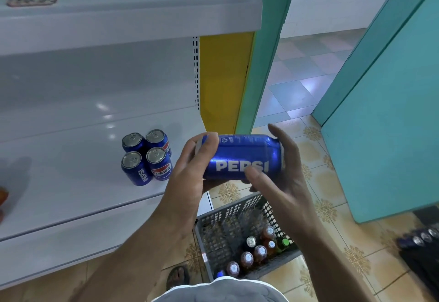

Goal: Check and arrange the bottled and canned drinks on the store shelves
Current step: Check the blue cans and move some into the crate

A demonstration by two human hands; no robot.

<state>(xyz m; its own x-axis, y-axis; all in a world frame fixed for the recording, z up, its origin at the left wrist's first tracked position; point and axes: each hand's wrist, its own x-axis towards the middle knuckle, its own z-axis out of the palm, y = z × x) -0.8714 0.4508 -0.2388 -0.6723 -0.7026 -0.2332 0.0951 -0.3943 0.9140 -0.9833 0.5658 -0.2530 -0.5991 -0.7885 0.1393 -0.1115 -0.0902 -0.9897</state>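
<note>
Just then, in hand: a blue Pepsi can lay on its side, held level in the air between both hands, lettering toward the camera; it hung above the basket, just off the shelf's right end
Left hand: gripped the can's left end; fingers curled round it, one over the top and the rest beneath
Right hand: held the can's right end; thumb pressed on the lettering, the other fingers loosely spread behind the end, the topmost lifted clear
Shelf: white and glossy; four cans stood upright on it in a tight two-by-two block, touching one another, near the front edge toward the right
Basket: grey, lattice-walled, on the tiled floor below the hands; several capped bottles and one can stood upright in its near right corner
Right edge: a row of can tops showed on something dark; too small to tell more
Behind: a yellow panel stood at the shelving's right end, a teal door further right
</note>
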